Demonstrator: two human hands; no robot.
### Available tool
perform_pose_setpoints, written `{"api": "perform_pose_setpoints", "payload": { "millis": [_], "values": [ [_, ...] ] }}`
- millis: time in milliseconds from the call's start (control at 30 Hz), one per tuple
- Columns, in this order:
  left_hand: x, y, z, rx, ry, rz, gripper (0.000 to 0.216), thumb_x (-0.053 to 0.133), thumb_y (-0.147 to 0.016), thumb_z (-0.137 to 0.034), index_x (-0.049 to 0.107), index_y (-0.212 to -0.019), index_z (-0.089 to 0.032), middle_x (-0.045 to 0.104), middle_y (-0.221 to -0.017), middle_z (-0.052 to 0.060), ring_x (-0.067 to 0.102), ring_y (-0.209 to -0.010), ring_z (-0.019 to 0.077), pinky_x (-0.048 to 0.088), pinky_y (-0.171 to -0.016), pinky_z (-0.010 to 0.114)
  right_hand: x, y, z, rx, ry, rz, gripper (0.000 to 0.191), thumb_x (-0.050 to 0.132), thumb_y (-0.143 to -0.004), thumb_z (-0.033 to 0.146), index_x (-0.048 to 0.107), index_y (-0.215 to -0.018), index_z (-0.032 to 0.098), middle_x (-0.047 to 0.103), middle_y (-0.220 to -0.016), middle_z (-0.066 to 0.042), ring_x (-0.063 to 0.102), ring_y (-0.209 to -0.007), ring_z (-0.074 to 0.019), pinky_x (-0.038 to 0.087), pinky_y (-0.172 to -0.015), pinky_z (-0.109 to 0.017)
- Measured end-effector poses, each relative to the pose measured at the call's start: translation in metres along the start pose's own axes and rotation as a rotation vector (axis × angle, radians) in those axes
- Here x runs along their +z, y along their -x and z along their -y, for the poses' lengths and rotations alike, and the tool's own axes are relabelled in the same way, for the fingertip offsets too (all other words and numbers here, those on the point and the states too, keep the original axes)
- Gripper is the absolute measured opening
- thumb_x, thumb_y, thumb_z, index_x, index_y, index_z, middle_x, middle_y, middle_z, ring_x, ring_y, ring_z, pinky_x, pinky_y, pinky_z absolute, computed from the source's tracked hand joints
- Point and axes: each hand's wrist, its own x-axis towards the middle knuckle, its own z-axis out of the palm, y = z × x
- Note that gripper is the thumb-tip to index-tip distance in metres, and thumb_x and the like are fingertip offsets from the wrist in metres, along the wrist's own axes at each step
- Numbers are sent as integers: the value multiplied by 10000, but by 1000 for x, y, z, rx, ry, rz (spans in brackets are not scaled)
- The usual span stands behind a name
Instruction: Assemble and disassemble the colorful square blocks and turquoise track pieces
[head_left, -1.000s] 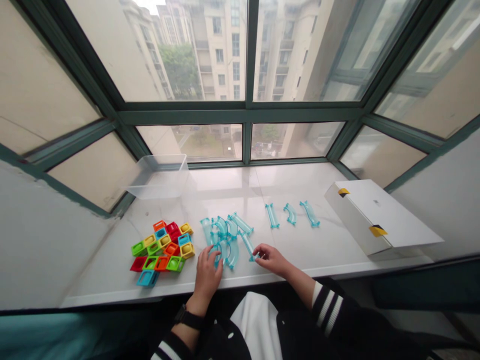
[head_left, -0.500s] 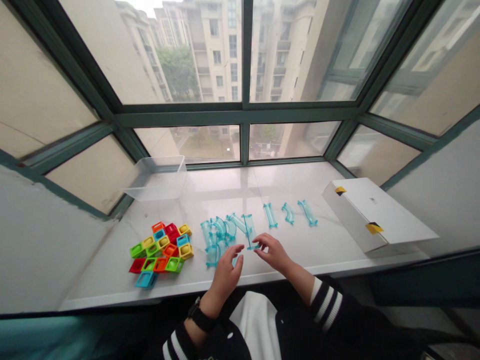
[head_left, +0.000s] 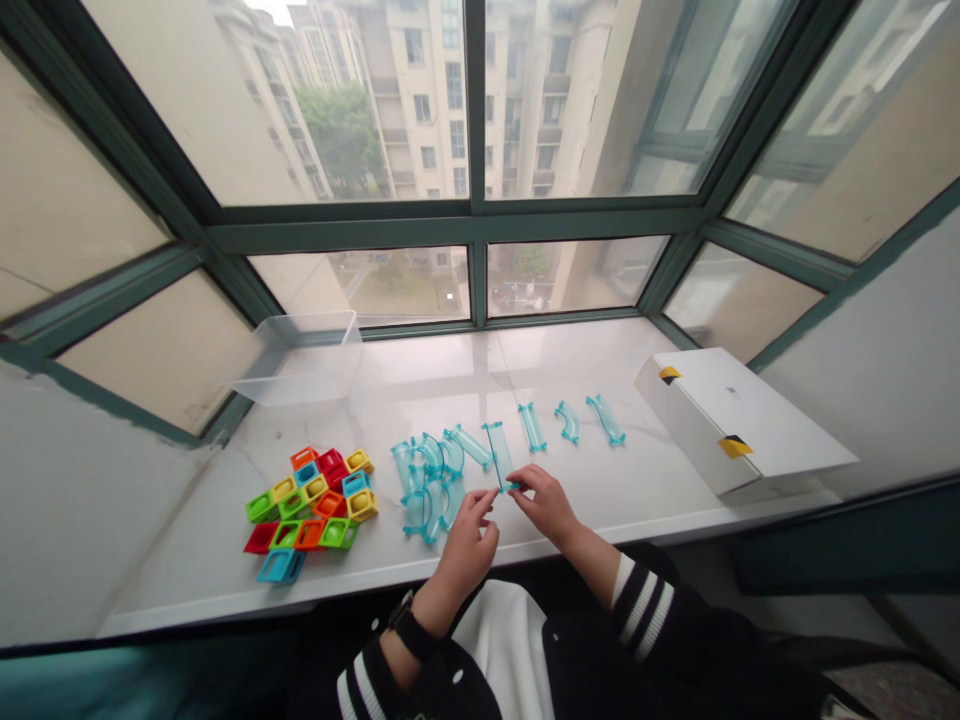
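A straight clear blue track piece points away from me, its near end between my two hands. My right hand pinches that end with thumb and forefinger. The fingertips of my left hand meet the same end from the left; whether they grip it or only touch it I cannot tell. Just left lies a cluster of clear blue track pieces, curved and straight. To the right, a straight track piece, a curved track piece and another straight-looking track piece lie apart in a row.
Colourful hollow plastic blocks in red, green, yellow, orange and blue lie at the left. A clear plastic bin stands at the back left. A white box with yellow-and-black tabs sits at the right. Windows border the white counter.
My left hand has moved right, and its fingertips have come to the near end of the track piece. My right hand stays at that end. The whole view has shifted slightly.
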Motion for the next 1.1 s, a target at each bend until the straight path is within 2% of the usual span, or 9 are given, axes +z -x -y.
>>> {"api": "perform_pose_setpoints", "payload": {
  "millis": [233, 433, 667, 900, 1100],
  "values": [
    [20, -19, 4, -67, 41, 61, 578, 563, -890, -190, 614, -1465, -233, 548, -1383, 129, 646, -1139, 217, 621, -888, 367, -13, -1, -8, -2, 59, -87, 178, 650, -938, 162, 740, -1067, 246, 709, -989, -45, 671, -846, -200, 570, -836, -348],
    [34, -55, -2, -99, 72, 148, 573, 635, -892, -250, 617, -1465, -230, 534, -1405, 142, 664, -1125, 229, 624, -828, 347, -31, -9, -26, 10, 104, -166, 191, 642, -933, 166, 746, -1073, 244, 722, -1017, -52, 677, -845, -204, 577, -838, -347],
    [54, -96, -5, -76, 15, 207, 660, 652, -877, -223, 541, -1527, -239, 506, -1468, 149, 629, -1195, 248, 615, -849, 346, -50, -32, -52, 42, 232, -218, 217, 623, -929, 163, 758, -1087, 228, 739, -1013, -66, 671, -845, -218, 567, -850, -365],
    [74, -125, 8, -146, 21, 197, 680, 662, -866, -206, 524, -1532, -214, 478, -1527, 159, 601, -1247, 261, 595, -918, 359, -51, -51, -76, 124, 296, -164, 264, 624, -902, 121, 770, -1104, 208, 752, -1047, -74, 686, -863, -211, 567, -881, -359],
    [78, -132, 23, -180, 30, 190, 692, 668, -853, -211, 526, -1530, -209, 489, -1557, 162, 592, -1268, 279, 581, -974, 397, -43, -59, -92, 158, 337, -127, 299, 621, -892, 91, 784, -1113, 208, 757, -1059, -78, 699, -906, -208, 571, -920, -366]
  ]
}}
